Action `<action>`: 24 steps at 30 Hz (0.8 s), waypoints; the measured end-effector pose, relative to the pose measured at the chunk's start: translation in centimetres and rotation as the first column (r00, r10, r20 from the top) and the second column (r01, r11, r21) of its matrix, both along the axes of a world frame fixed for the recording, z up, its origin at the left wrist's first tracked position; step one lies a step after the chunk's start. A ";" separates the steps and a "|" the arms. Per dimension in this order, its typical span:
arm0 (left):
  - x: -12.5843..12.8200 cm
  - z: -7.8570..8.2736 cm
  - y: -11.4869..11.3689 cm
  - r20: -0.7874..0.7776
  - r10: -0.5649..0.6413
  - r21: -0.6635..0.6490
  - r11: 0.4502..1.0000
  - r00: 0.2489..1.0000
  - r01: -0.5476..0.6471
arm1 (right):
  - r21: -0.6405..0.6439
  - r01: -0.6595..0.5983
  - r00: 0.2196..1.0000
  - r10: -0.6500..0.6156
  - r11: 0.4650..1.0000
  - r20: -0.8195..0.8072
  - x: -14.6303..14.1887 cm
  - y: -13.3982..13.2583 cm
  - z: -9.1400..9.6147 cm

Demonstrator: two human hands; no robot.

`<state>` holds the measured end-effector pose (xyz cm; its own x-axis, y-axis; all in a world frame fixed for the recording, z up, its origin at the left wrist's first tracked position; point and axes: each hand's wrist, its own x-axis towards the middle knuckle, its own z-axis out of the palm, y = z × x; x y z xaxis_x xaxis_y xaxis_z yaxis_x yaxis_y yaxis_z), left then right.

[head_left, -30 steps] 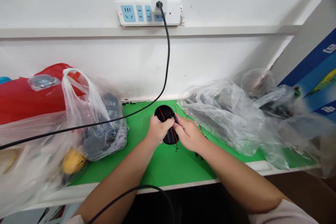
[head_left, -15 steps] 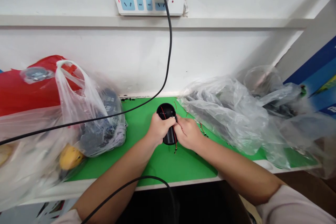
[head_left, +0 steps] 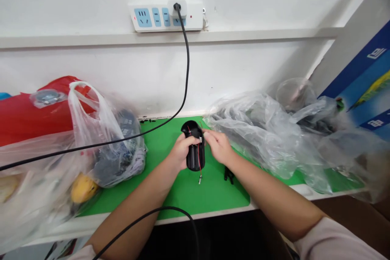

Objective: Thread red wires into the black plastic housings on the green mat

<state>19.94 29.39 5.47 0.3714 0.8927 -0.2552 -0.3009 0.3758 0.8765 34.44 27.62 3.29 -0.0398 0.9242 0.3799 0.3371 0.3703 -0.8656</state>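
A black rounded plastic housing with a thin red wire hanging from it is held over the green mat. My left hand is wrapped round the housing's left side. My right hand sits at its upper right edge, fingers pinched at a small white part on the rim. The wire's loose end dangles just above the mat.
Clear plastic bags of parts lie right of the hands, and a clear bag over a red one on the left. A black cable runs from the wall power strip. A small black piece lies by my right wrist.
The housing has been lifted and tipped more upright. My right hand has moved from the housing's lower side up to its top edge, uncovering the small black piece on the mat.
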 end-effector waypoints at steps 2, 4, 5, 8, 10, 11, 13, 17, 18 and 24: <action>-0.1 -0.1 -0.2 0.027 -0.180 -0.038 0.983 0.983 0.181 | -0.066 -0.002 0.963 -0.016 0.998 -0.270 0.7 0.7 -0.1; -0.1 -0.5 -0.4 0.070 -0.333 -0.092 0.936 0.940 0.339 | -0.071 -0.079 0.899 0.041 0.994 -0.436 1.0 1.1 0.1; 0.0 -0.7 -0.4 0.088 -0.395 -0.136 0.905 0.914 0.404 | -0.052 -0.139 0.875 0.098 0.989 -0.475 1.0 1.0 0.3; 0.2 -1.4 -0.6 0.094 -0.496 -0.278 0.820 0.863 0.501 | -0.033 -0.323 0.844 0.272 0.946 -0.462 0.7 0.5 0.8; 0.3 -1.4 -0.8 0.075 -0.494 -0.298 0.818 0.866 0.492 | -0.080 -0.353 0.858 0.288 0.932 -0.425 0.6 0.2 1.1; 0.4 -1.2 -0.9 0.062 -0.485 -0.275 0.832 0.872 0.482 | -0.106 -0.338 0.872 0.269 0.935 -0.409 0.6 0.2 1.1; 0.3 -0.7 -1.0 0.008 -0.479 -0.178 0.863 0.878 0.473 | -0.141 -0.274 0.898 0.201 0.951 -0.392 0.7 0.4 1.1; -0.1 -0.4 -0.5 -0.334 -0.456 0.175 0.830 0.825 0.530 | -0.084 -0.123 0.954 0.095 0.989 -0.284 1.3 0.8 0.9; -0.2 -0.5 -0.2 -0.433 -0.412 0.258 0.796 0.802 0.548 | -0.040 -0.088 0.968 0.076 0.995 -0.241 1.3 0.8 0.8; -0.3 -1.6 0.5 -0.630 -0.155 0.501 0.667 0.761 0.551 | 0.158 -0.043 0.998 0.049 0.987 -0.036 1.3 0.6 0.5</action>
